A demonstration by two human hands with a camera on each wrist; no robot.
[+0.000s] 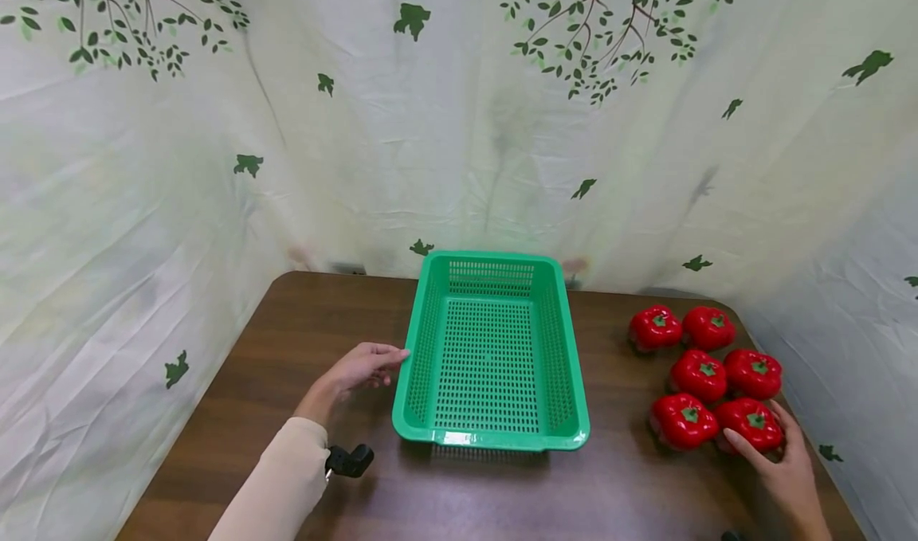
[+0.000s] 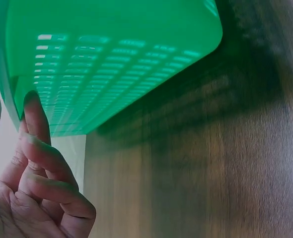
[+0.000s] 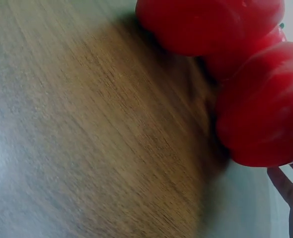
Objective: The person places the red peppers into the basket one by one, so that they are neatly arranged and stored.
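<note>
A green plastic basket (image 1: 488, 366) with slotted walls and floor stands at the middle of the table, nothing inside it. My left hand (image 1: 369, 366) is at its left rim, thumb and index fingertips right at the edge; in the left wrist view the index finger (image 2: 36, 116) lies against the wall just under the rim, the other fingers curled. On the right, my right hand (image 1: 785, 461) grips the nearest right red bell pepper (image 1: 749, 423), thumb on the near left and fingers round its right side. In the right wrist view this pepper (image 3: 265, 111) hides most of the fingers.
Several more red bell peppers stand grouped at the right, among them a near left one (image 1: 684, 421) and a far right one (image 1: 708, 328). The brown wooden table (image 1: 323, 310) ends close beyond the basket, where a leaf-printed curtain (image 1: 459, 143) hangs.
</note>
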